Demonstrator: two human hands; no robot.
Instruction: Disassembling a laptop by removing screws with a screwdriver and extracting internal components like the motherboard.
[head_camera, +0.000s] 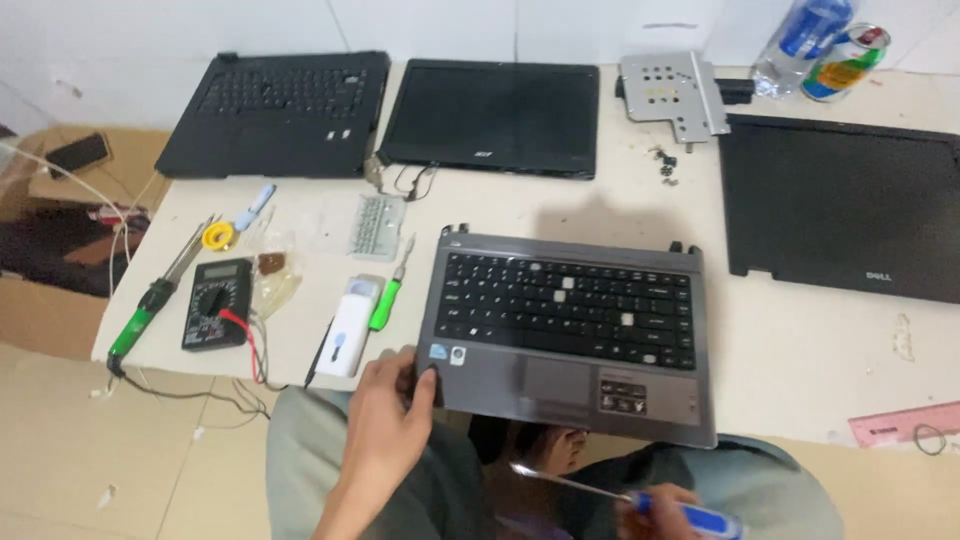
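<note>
left hand (385, 415) pinches laptop base (568, 335) front-left corner, base overhangs table (800, 350) near edge | right hand (660, 505) closed on blue-handled screwdriver (640, 497), below edge | advice: slide base fully onto table before driving screws

The left hand (385, 415) grips the near left corner of a grey laptop base (570, 335), thumb on the palm rest; the base overhangs the near edge of the white worktop (800, 350). Several of its keys are missing. The right hand (655, 505) holds a blue-handled screwdriver (620, 495) below that edge, over the lap. Just left of the base lie a green screwdriver (385, 300), a white case (345, 330) and a black multimeter (217, 303). Other laptop parts lie further back.
</note>
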